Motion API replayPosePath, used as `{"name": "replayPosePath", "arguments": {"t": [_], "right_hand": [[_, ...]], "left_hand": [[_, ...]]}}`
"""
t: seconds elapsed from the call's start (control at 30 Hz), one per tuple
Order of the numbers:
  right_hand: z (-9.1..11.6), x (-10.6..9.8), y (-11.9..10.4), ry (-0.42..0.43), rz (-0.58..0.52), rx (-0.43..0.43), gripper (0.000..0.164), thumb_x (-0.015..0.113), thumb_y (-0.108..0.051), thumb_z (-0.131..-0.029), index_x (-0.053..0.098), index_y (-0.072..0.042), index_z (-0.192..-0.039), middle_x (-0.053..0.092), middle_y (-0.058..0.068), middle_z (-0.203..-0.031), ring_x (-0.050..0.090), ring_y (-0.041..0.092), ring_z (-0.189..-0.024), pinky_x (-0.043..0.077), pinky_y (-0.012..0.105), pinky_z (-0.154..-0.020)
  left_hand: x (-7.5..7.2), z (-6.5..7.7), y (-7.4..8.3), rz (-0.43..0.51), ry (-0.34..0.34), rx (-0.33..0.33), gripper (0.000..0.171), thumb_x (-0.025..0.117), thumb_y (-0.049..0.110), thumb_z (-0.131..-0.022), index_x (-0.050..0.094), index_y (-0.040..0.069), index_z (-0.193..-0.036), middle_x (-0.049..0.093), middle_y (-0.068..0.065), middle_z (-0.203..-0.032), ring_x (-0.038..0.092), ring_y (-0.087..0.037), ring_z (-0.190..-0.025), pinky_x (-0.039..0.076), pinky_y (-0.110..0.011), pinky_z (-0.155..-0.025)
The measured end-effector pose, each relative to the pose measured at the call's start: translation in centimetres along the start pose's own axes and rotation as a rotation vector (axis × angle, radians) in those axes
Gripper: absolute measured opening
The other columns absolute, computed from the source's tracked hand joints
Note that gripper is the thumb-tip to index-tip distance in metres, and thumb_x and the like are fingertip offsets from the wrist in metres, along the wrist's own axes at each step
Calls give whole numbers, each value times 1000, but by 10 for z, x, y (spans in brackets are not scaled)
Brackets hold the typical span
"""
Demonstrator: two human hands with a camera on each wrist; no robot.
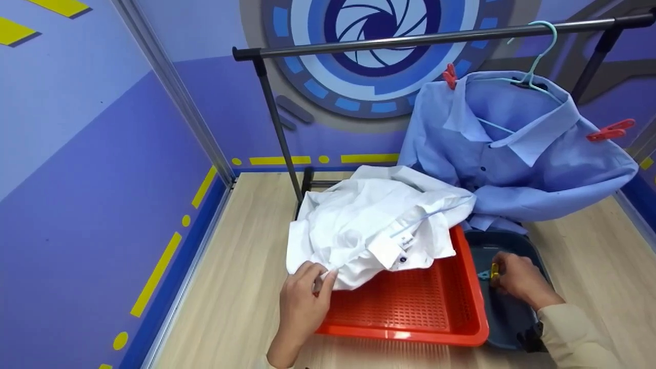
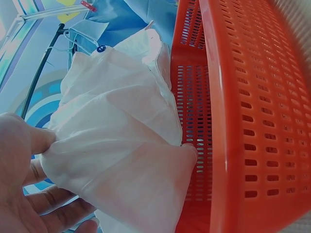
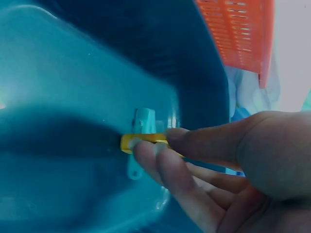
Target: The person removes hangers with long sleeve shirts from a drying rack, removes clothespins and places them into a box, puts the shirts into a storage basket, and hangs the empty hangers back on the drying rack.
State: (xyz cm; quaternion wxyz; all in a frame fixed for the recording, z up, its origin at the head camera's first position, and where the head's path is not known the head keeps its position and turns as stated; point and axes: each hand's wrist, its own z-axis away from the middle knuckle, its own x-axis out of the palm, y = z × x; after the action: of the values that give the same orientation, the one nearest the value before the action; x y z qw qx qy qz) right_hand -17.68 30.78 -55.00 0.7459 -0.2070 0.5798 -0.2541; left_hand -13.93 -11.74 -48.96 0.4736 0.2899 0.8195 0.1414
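Note:
A crumpled white shirt point(image 1: 338, 215) with a tag and a dark button lies over the red basket point(image 1: 410, 302). My left hand point(image 1: 306, 302) pinches its near left edge; in the left wrist view the thumb is on the front of the cloth point(image 2: 116, 121) and fingers reach behind it. Down in the dark bin point(image 1: 512, 318), my right hand point(image 1: 523, 282) pinches a yellow clothespin point(image 3: 129, 142) between thumb and fingertips. Beneath it, a teal clothespin point(image 3: 145, 119) lies on the bin floor, partly covered by the yellow one in the right wrist view.
A blue shirt point(image 1: 553, 177) hangs from a mint hanger point(image 1: 544, 54) on the rack bar point(image 1: 410, 44). Red clothespins point(image 1: 610, 131) grip its shoulders. The rack's upright point(image 1: 277, 128) stands behind the basket. A purple wall point(image 1: 102, 205) borders the wooden table point(image 1: 246, 256) on the left.

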Motion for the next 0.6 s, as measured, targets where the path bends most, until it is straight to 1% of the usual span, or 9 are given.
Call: {"name": "replayPosePath", "arguments": {"t": [0.1,0.2,0.3,0.37,0.43,0.53,0.6], "right_hand": [[-3,2,1,21,-9,-6,36,63,5,-80,53,11,-114,62,18,-86,64,17,-61,53,32,-56],[-6,3,2,38,1,-18,38,63,5,-79,52,12,-115,62,18,-85,63,18,-64,52,34,-58],[-11,4,3,62,33,-41,42,64,3,-77,52,13,-116,62,21,-88,61,24,-71,51,41,-64],[-13,4,4,70,50,-45,46,65,1,-77,51,15,-119,62,27,-94,60,30,-77,51,46,-69],[-15,5,5,68,61,-39,52,65,-2,-79,48,15,-125,60,33,-103,59,35,-84,51,52,-76],[-17,7,5,50,49,-11,63,64,-8,-84,37,16,-137,53,40,-118,58,42,-94,48,58,-85],[-18,8,3,37,37,3,70,64,-11,-87,29,16,-141,47,43,-125,56,46,-101,45,62,-90]], "left_hand": [[0,0,0,-3,-5,-7,23,70,32,-88,57,23,-72,48,7,-66,42,-5,-60,30,-18,-58],[-1,0,0,-5,-3,-4,23,70,32,-88,57,23,-72,47,7,-66,43,-6,-59,30,-18,-58],[0,0,-1,-3,6,8,23,71,31,-87,57,23,-71,47,7,-66,43,-6,-59,29,-17,-57],[0,0,-1,-2,8,14,23,71,31,-87,57,22,-71,47,7,-66,43,-5,-58,29,-16,-57],[0,-1,-1,0,5,15,22,71,30,-87,57,22,-72,47,7,-66,42,-5,-59,29,-16,-57],[-1,-1,0,2,-4,10,22,71,31,-87,57,22,-72,48,6,-67,43,-5,-59,29,-16,-57],[-1,-1,0,2,-5,10,22,70,31,-88,57,22,-73,49,5,-67,43,-6,-59,29,-17,-57]]}}
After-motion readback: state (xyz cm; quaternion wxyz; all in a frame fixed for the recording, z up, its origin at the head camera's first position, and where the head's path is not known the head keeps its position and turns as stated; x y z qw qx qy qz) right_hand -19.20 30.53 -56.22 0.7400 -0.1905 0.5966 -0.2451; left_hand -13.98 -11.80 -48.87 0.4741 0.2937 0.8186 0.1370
